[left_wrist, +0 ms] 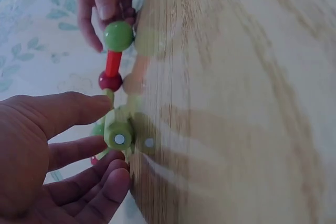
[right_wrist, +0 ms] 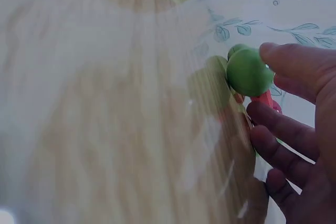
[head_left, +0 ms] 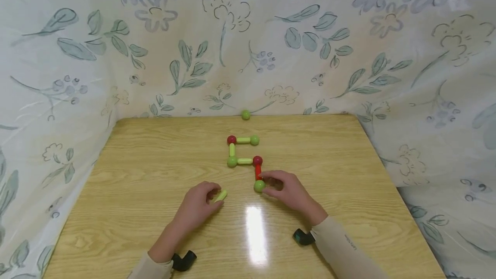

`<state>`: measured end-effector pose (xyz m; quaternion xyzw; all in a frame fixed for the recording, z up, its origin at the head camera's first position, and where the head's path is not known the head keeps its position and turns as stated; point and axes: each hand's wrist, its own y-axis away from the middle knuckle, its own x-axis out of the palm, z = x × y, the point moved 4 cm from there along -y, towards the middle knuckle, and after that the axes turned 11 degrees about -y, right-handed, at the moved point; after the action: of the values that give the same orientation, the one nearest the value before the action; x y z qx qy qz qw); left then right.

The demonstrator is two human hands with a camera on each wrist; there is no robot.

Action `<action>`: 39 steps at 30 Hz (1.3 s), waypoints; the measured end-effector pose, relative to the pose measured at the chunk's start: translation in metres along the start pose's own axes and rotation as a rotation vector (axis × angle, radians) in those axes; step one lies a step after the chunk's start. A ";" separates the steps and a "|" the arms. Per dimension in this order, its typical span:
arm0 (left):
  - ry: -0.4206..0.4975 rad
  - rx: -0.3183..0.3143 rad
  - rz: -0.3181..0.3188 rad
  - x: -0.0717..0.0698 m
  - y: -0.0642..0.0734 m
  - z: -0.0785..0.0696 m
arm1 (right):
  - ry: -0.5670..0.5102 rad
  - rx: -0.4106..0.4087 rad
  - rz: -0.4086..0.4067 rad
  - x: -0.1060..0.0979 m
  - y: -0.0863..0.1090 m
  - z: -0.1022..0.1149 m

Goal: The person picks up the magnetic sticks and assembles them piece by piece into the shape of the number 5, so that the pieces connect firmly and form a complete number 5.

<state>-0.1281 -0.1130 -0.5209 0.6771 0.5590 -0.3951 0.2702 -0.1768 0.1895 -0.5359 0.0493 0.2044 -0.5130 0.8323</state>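
Note:
A light green magnetic stick (head_left: pixel 221 196) sits between the thumb and fingers of my left hand (head_left: pixel 199 203), which pinches it low over the table; its round magnet end faces the left wrist view. My right hand (head_left: pixel 288 188) is at the near end of a ball-and-stick chain. Its thumb tip is at a green ball (head_left: pixel 259 186), and the index fingertip lies beside the red stick (head_left: pixel 258 172). Those fingers are spread and loosely bent. Beyond the red stick come a dark red ball (head_left: pixel 257 160), a light green stick (head_left: pixel 244 161) and another green ball (head_left: pixel 232 161).
The chain goes on to a far dark red ball (head_left: pixel 231 140) and a green ball (head_left: pixel 254 140). One loose green ball (head_left: pixel 246 115) is at the table's back edge by the floral cloth (head_left: pixel 224 46). The wooden table (head_left: pixel 155 150) reflects a bright light patch.

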 end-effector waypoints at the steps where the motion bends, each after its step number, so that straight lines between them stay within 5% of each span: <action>1: -0.006 0.006 -0.002 0.001 0.000 0.000 | 0.011 -0.001 -0.001 0.001 0.000 0.000; 8: -0.034 0.022 0.002 0.004 -0.001 -0.002 | 0.096 -0.025 -0.009 0.003 0.000 -0.003; 21: -0.070 0.014 -0.023 0.001 -0.007 -0.007 | 0.097 -0.058 -0.027 0.004 -0.003 -0.001; 39: -0.051 0.098 -0.001 0.002 -0.032 -0.026 | 0.109 -0.048 -0.038 0.005 -0.002 -0.010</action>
<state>-0.1527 -0.0838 -0.5064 0.6789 0.5322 -0.4393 0.2506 -0.1794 0.1875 -0.5468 0.0532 0.2628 -0.5202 0.8109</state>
